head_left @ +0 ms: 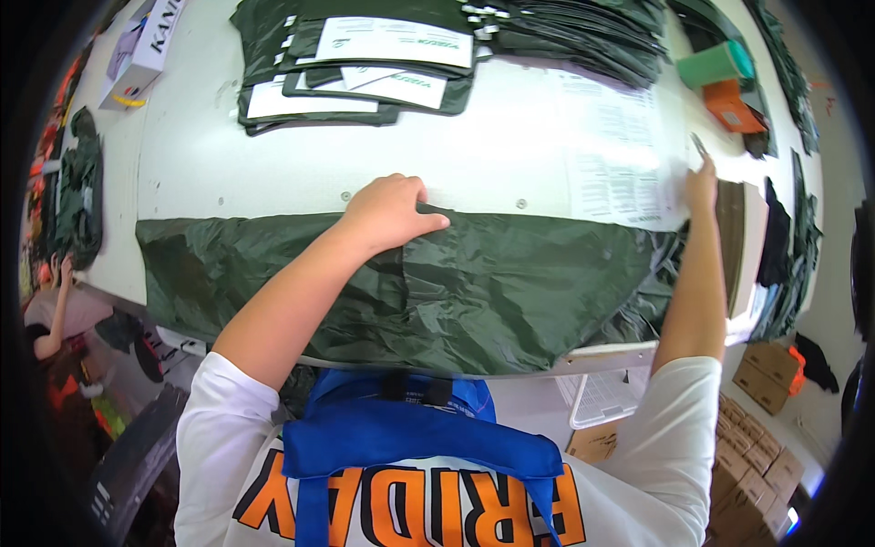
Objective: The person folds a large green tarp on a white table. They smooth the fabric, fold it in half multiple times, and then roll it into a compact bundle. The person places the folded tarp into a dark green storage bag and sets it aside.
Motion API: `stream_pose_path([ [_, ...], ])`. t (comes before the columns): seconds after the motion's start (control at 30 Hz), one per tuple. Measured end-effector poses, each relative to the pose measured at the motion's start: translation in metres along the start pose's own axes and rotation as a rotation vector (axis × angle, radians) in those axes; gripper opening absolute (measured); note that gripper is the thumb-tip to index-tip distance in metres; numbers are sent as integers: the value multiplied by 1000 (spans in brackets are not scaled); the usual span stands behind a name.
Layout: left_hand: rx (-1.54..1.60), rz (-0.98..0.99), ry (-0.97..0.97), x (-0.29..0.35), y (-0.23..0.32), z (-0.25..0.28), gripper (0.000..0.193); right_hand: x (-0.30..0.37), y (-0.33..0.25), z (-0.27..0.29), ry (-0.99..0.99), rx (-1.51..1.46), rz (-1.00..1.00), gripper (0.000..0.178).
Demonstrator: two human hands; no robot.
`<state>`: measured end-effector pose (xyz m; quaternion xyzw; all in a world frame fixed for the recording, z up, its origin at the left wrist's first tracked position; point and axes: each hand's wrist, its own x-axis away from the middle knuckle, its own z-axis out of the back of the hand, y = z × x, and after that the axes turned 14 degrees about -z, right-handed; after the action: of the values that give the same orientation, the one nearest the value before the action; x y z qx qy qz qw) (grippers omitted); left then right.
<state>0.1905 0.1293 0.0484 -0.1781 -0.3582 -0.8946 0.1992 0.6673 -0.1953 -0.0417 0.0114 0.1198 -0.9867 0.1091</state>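
While resting the left hand (392,214) on the far edge of a broad, glossy, dark green sheet of thin material (510,273), bending its fingers inward and laying its thumb out along that edge. Not being able to tell whether pinching the material or only pressing it. Holding the right hand (702,187) well apart from the left, out past the right end of the sheet, and gripping a slim, silvery tool (699,143) with the tip sticking out beyond the fingers; not making out its exact kind through the blur.

Having the sheet lying creased along the near side of a wide, smooth, white surface (492,137), under the left forearm. Facing, on the far side, overlapping flat dark green packets with white labels (365,68), and beside them a thick pile of folded dark green material (583,41). Seeing a white, finely printed paper sheet (611,146) between that pile and the green sheet. Noticing, at the far right, a green cylinder (715,64) touching or just beside an orange box-like object (732,107). Wearing a bright blue apron (419,451) over a white short-sleeved shirt with orange lettering (210,428).
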Motion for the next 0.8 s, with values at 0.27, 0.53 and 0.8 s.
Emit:
stream_pose_path([
  [0.27, -51, -189, 198, -2, -10, -23, 24, -41, -49, 7, -212, 472, -300, 67],
  [0.53, 123, -28, -28, -17, -7, -8, 26, -12, -46, 9, 110, 222, 153, 28],
  [0.8, 221, -42, 16, -16, -16, -11, 24, 18, -14, 5, -36, 321, -90, 72],
])
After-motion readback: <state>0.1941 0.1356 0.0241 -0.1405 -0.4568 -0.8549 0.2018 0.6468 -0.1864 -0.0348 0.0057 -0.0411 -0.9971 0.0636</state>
